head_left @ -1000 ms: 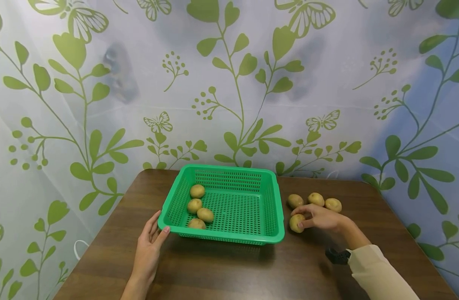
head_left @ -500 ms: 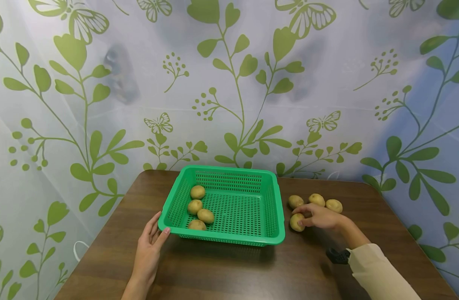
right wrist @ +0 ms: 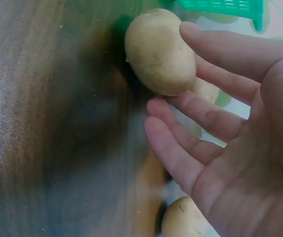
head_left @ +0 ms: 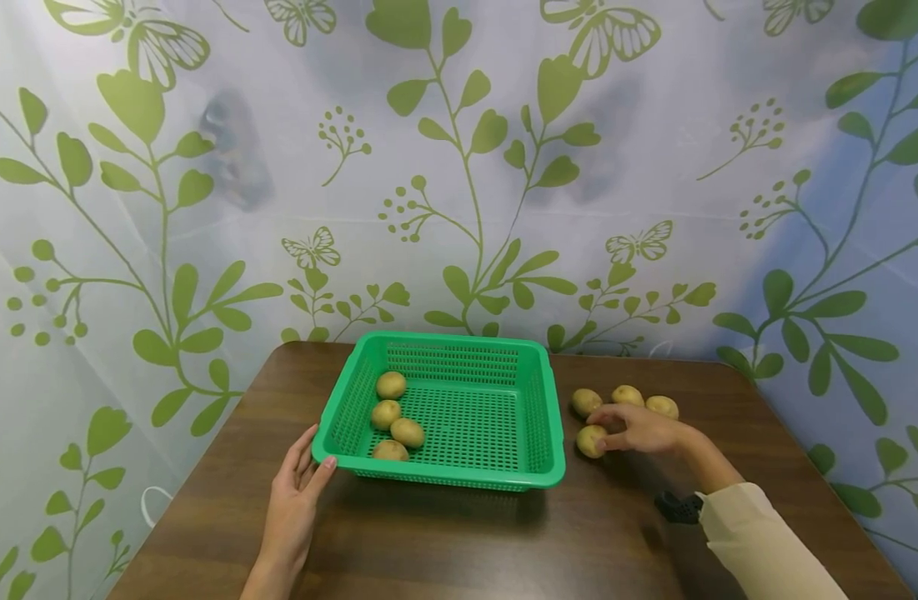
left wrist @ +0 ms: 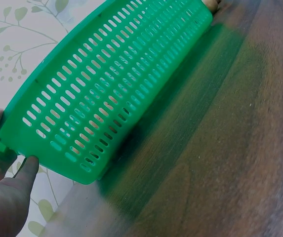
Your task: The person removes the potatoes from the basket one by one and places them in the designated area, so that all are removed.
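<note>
A green plastic basket (head_left: 459, 477) with slotted walls stands on the brown table. My left hand (head_left: 292, 500) grips its front left corner, thumb on the near rim and fingers around the side; the left wrist view shows the thumb (left wrist: 26, 173) against the outer wall. Inside, along the left, lie several potatoes (head_left: 408, 432). To the right of the basket, my right hand (head_left: 642, 429) pinches a potato (right wrist: 158, 52) between thumb and fingers, low over the table. Its two lower fingers stay off the potato in the right wrist view.
Behind the right hand, 3 loose potatoes sit on the table: one (head_left: 586, 403) close to the basket, one (head_left: 627, 395) farther back and one (head_left: 662, 407) to the right. A leaf-patterned curtain (head_left: 293, 167) hangs along the table's (head_left: 459, 550) back edge.
The head view has shifted slightly. Both hands keep their holds; the potato in the right hand has edged a little away from the person.
</note>
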`<state>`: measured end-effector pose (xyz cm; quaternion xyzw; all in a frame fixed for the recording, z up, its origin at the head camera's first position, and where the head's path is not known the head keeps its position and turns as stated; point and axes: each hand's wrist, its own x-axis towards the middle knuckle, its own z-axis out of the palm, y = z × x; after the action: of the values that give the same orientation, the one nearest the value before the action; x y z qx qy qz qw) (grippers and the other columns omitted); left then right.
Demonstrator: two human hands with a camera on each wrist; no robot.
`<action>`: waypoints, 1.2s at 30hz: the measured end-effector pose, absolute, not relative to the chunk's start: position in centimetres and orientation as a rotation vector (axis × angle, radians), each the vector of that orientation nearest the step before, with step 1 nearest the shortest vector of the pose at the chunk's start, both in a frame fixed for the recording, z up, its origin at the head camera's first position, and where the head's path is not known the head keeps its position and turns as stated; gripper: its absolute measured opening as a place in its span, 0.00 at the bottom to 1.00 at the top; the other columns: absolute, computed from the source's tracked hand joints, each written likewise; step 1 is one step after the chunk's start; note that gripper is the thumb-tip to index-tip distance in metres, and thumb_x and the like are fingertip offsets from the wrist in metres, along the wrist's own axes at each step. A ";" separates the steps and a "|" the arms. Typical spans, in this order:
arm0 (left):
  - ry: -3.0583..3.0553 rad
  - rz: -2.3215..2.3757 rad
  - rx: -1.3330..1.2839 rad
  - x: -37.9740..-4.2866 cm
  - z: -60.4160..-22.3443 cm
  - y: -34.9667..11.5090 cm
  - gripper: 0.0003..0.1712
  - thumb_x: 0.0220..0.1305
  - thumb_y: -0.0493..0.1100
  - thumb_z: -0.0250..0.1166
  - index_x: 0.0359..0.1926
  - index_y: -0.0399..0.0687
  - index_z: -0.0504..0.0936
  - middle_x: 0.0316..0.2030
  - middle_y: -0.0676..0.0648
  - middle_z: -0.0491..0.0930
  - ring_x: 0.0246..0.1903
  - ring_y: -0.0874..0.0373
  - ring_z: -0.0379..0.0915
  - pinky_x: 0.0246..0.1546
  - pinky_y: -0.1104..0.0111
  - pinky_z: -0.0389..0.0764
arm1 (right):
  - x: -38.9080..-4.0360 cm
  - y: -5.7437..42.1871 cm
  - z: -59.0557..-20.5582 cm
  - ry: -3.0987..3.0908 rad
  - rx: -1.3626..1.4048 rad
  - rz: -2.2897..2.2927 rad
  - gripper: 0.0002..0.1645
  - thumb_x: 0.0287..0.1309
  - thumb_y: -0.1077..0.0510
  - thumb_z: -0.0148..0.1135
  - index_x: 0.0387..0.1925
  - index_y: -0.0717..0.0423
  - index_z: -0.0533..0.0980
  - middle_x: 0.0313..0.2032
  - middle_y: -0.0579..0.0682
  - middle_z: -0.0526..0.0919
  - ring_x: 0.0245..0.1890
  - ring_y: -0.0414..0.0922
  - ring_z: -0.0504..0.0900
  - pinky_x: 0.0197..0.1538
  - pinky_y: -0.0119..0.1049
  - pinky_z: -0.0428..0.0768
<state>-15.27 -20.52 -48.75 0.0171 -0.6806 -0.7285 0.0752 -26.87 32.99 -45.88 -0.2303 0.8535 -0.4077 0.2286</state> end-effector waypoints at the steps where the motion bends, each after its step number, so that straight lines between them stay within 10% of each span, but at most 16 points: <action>1: -2.044 -2.184 0.053 -15.3 -48.7 -20.5 0.38 0.78 0.43 0.62 0.81 0.46 0.56 0.76 0.40 0.58 0.70 0.51 0.61 0.58 0.77 0.72 | -26.8 33.0 -45.7 2.359 -0.631 -1.116 0.26 0.69 0.60 0.67 0.61 0.72 0.72 0.53 0.60 0.79 0.50 0.55 0.78 0.48 0.44 0.81; 13: -2.045 -2.178 0.036 -15.2 -48.6 -20.6 0.38 0.78 0.42 0.61 0.81 0.45 0.55 0.76 0.40 0.58 0.71 0.50 0.60 0.58 0.78 0.72 | -27.3 32.3 -43.1 2.501 -0.757 -0.948 0.26 0.70 0.58 0.66 0.60 0.73 0.73 0.54 0.66 0.79 0.56 0.66 0.76 0.52 0.53 0.80; 36: -2.043 -2.183 0.033 -15.2 -48.6 -20.5 0.38 0.78 0.42 0.61 0.81 0.44 0.56 0.76 0.39 0.57 0.70 0.52 0.61 0.58 0.77 0.73 | -28.5 29.4 -39.2 2.547 -0.754 -0.824 0.23 0.73 0.52 0.65 0.63 0.56 0.76 0.58 0.60 0.79 0.55 0.57 0.80 0.54 0.54 0.80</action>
<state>-15.24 -20.51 -48.64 0.0110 -0.6814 -0.7279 0.0757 -28.45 29.37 -39.17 -0.2668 0.9009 -0.2915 0.1794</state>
